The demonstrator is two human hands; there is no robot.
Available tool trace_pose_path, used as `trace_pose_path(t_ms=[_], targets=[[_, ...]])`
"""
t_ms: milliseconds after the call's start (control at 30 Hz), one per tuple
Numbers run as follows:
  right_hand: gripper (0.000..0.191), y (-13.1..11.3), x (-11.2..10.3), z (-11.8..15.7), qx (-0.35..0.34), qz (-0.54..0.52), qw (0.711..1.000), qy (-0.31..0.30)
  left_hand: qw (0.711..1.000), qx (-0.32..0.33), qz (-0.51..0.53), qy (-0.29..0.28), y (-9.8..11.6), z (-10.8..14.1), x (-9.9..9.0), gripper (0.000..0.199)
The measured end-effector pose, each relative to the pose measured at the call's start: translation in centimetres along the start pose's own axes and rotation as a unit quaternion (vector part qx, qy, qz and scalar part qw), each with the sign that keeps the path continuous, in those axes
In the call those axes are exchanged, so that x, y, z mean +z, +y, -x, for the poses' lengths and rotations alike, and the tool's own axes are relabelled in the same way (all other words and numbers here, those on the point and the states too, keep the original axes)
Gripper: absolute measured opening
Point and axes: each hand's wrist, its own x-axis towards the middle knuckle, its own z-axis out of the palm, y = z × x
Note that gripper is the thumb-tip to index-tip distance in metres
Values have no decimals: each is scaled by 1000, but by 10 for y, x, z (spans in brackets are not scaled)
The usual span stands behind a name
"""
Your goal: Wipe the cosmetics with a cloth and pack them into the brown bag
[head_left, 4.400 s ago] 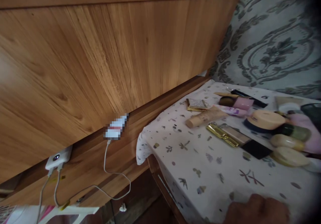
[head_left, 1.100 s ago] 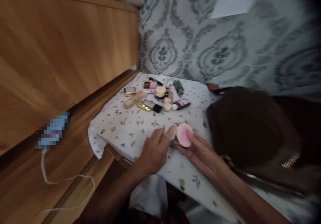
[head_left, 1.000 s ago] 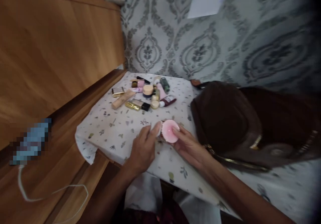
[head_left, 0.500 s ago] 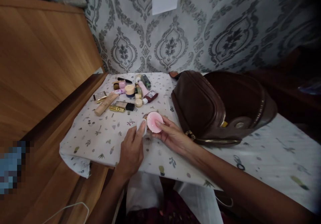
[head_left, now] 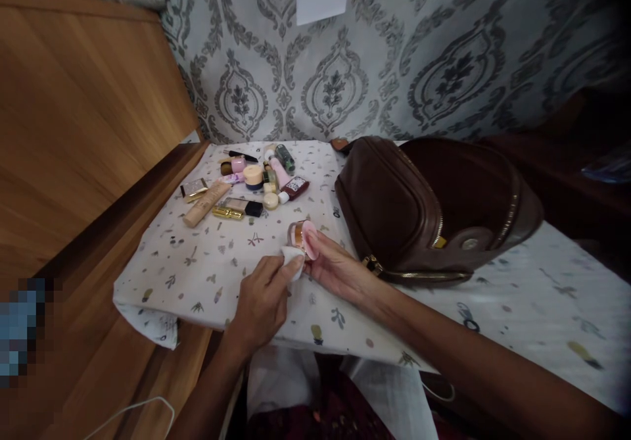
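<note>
Between the fingers of my right hand [head_left: 335, 262] is a small cosmetic jar [head_left: 298, 235] with a pink lid and a gold band, tilted on its side above the table. My left hand [head_left: 263, 298] pinches a white wipe [head_left: 294, 260], which lies against the lower side of the jar. Beyond my hands several cosmetics lie in a loose group: a beige tube [head_left: 207, 204], a gold lipstick tube [head_left: 227, 212], a cream jar with a dark base [head_left: 253, 177] and a dark red bottle with a white cap [head_left: 296, 189].
A large brown bag [head_left: 384, 196] lies unzipped on the right of the table, close to my right forearm. Wooden furniture [head_left: 98, 91] stands along the left. A patterned wall [head_left: 335, 78] rises behind the table, which has a printed white cloth [head_left: 197, 275].
My right hand has turned the jar, so its side with the gold band shows instead of the round pink face. My left hand has moved slightly right, bringing the wipe onto the jar.
</note>
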Motion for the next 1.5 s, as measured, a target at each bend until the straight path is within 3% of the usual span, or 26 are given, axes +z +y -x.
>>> trace_pose_path(t_ms=[200,333,467,600,933,1100,1300,1500], targets=[[41,-1,5,7,-9,71,997,3,998,-7,39,45,0,5,-3,54],[52,1,6,12,-19,163,986,-35,993,-48,79,67,-1,6,-4,56],[75,3,2,12,-1,251,963,-95,981,-89,161,59,-3,3,-5,50],[94,4,-2,11,-15,322,940,-112,964,-120,236,25,-8,2,-4,49],[60,13,-6,9,-11,243,965,-98,962,-145,228,46,-7,1,-6,41],[55,4,0,13,-7,208,973,-99,958,-167,222,68,-8,2,-5,37],[43,-3,5,13,1,145,985,-94,939,-234,248,55,-11,2,-5,33],[41,-4,5,10,-24,127,988,-85,926,-257,272,50,-13,3,-3,35]])
